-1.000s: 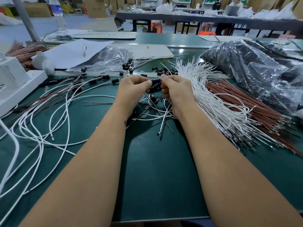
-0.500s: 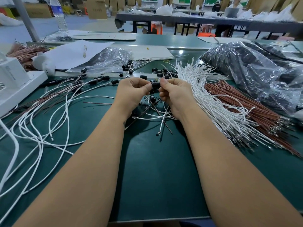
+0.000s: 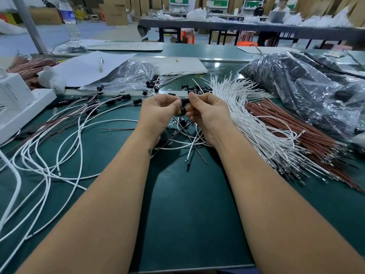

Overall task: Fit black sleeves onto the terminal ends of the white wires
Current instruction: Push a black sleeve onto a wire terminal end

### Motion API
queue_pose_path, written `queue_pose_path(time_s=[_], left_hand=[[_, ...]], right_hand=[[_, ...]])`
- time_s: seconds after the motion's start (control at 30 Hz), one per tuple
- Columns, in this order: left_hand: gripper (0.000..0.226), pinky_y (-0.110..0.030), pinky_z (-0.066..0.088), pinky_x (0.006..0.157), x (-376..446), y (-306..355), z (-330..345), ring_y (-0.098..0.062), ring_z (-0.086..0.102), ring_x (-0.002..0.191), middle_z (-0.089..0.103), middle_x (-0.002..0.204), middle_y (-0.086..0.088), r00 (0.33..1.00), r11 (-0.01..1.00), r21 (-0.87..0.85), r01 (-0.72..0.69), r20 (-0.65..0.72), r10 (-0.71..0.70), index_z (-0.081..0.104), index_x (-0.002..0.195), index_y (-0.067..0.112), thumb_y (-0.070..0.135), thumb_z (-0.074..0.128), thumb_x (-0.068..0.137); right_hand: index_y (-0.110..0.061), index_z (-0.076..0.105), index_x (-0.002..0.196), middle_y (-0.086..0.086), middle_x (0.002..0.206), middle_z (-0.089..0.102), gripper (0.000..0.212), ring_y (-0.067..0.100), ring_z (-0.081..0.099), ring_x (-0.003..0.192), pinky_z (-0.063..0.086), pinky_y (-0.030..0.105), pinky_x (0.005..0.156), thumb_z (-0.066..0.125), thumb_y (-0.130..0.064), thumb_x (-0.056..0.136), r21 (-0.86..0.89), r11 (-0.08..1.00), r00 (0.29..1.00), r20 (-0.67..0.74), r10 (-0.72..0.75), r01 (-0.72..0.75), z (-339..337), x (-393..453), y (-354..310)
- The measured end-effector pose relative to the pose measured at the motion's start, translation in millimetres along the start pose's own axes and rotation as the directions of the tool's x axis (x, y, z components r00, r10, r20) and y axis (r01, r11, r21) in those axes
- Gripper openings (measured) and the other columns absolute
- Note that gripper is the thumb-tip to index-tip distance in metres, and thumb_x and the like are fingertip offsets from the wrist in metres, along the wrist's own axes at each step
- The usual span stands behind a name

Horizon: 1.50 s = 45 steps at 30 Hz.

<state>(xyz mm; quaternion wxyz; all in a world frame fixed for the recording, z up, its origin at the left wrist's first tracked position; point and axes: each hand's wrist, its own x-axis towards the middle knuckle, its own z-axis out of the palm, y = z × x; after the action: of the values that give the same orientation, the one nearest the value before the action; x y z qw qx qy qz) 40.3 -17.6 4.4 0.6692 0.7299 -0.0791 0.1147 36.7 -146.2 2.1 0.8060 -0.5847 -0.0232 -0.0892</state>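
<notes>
Between the two hands, above the green surface [image 3: 187,214], sits a black sleeve [image 3: 184,100], pinched from both sides. Left hand [image 3: 158,113] has fingers curled, thumb & fingertips closing on the sleeve's left end. Right hand [image 3: 207,111] is curled too, thumb & forefinger gripping the right end; whether a wire end is already in the sleeve can't be told, fingers hide it. Just below the hands, more black sleeves [image 3: 182,121] hang on thin wires that cross & drop to the surface under the wrists. A short white wire [image 3: 192,147] lies under the right wrist, metal tip pointing near. Right of the right hand: fanned bundle of white wires [image 3: 246,119], touching a bundle of brown wires [image 3: 286,123] farther right. Beyond the hands, loose sleeves [image 3: 197,89] scattered. Left of the left hand, long white wires [image 3: 79,135] loop, some w/ sleeves fitted [image 3: 126,96]. Far right, plastic bag [image 3: 306,86] of dark parts.
</notes>
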Motion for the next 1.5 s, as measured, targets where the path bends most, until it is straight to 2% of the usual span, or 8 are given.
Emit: queue_pose_path(time_s=[0.3,0.9,1.03,1.17,1.27,1.37,1.43,1.5], left_hand=[[0.015,-0.006,0.042,0.051,0.1,4.7,5.6,0.006,0.055,0.047,0.063,0.05,0.012,0.997,0.996,-0.084,0.009,-0.073,-0.015,0.068,0.076,0.015,0.008,0.065,0.089],[0.012,-0.007,0.046,0.062,1.6,8.1,5.4,0.005,0.063,0.062,0.069,0.064,0.014,0.993,0.991,-0.065,-0.118,-0.003,0.118,0.071,0.093,0.01,0.002,0.064,0.088],[0.015,-0.009,0.041,0.057,4.3,8.0,-6.8,0.004,0.053,0.052,0.066,0.067,0.006,0.983,0.968,0.181,-0.172,0.093,0.157,0.072,0.097,0.012,0.009,0.059,0.094],[0.026,-0.015,0.031,0.045,6.3,0.8,-29.7,-0.003,0.035,0.038,0.054,0.043,0.012,0.969,0.87,0.464,-0.166,0.241,0.057,0.071,0.073,0.016,0.021,0.059,0.095],[0.028,-0.019,0.035,0.046,6.9,-0.1,-38.2,-0.006,0.04,0.04,0.058,0.047,0.008,0.98,0.81,0.555,-0.191,0.159,0.122,0.069,0.069,0.016,0.022,0.059,0.095],[0.028,-0.034,0.037,0.058,11.9,-1.9,-53.4,-0.028,0.052,0.062,0.065,0.071,-0.013,0.931,0.688,0.718,-0.109,-0.168,0.323,0.071,0.081,0.006,0.02,0.052,0.097],[0.024,-0.038,0.04,0.07,14.6,-1.7,-67.2,-0.033,0.057,0.089,0.066,0.099,-0.018,0.832,0.635,0.769,0.078,-0.401,0.383,0.07,0.108,0.011,0.015,0.05,0.097],[0.052,-0.049,0.033,0.101,16.5,-2.5,-73.3,-0.037,0.04,0.127,0.045,0.136,-0.02,0.81,0.586,0.768,0.257,-0.502,0.303,0.049,0.138,0.02,0.003,0.051,0.089]], right_hand=[[-0.003,0.061,0.085,0.009,0.06,0.066,0.041,0.015,0.063,0.049,0.053,0.021,0.047,0.042,-0.034,0.102,0.444,0.851,0.958,0.073,0.276,-0.279,8.5,2.6,-8.3],[-0.004,0.061,0.085,0.005,0.055,0.063,0.029,0.011,0.06,0.047,0.052,0.018,0.047,0.049,-0.026,0.1,0.396,0.884,0.967,0.039,0.252,-0.246,16.6,-0.2,-14.4],[-0.008,0.062,0.087,0.002,0.056,0.06,0.019,0.01,0.057,0.047,0.049,0.019,0.047,0.055,-0.023,0.097,0.37,0.915,0.984,-0.008,0.179,-0.163,15.7,0.7,-12.7],[-0.008,0.061,0.088,0.001,0.056,0.058,0.015,0.01,0.054,0.048,0.046,0.02,0.046,0.053,-0.017,0.098,0.43,0.895,0.983,-0.083,0.165,-0.114,7.4,1.1,-11.8],[-0.008,0.063,0.092,0.003,0.062,0.06,0.014,0.012,0.055,0.053,0.046,0.021,0.05,0.052,-0.014,0.098,0.259,0.963,0.986,-0.132,0.106,-0.068,3.5,1.1,-11.7],[-0.011,0.064,0.096,0.002,0.066,0.061,0.015,0.01,0.055,0.054,0.046,0.02,0.05,0.049,-0.01,0.097,-0.105,0.994,0.974,-0.223,-0.032,0.008,3.3,0.1,-12.8],[-0.015,0.064,0.096,0.0,0.07,0.062,0.019,0.009,0.055,0.057,0.046,0.022,0.052,0.046,-0.008,0.096,-0.356,0.934,0.953,-0.265,-0.144,0.042,1.7,-0.3,-13.7],[-0.015,0.065,0.103,-0.002,0.078,0.063,0.023,0.01,0.054,0.061,0.042,0.023,0.053,0.044,-0.007,0.094,-0.597,0.8,0.931,-0.255,-0.26,0.059,-1.4,0.4,-12.7]])
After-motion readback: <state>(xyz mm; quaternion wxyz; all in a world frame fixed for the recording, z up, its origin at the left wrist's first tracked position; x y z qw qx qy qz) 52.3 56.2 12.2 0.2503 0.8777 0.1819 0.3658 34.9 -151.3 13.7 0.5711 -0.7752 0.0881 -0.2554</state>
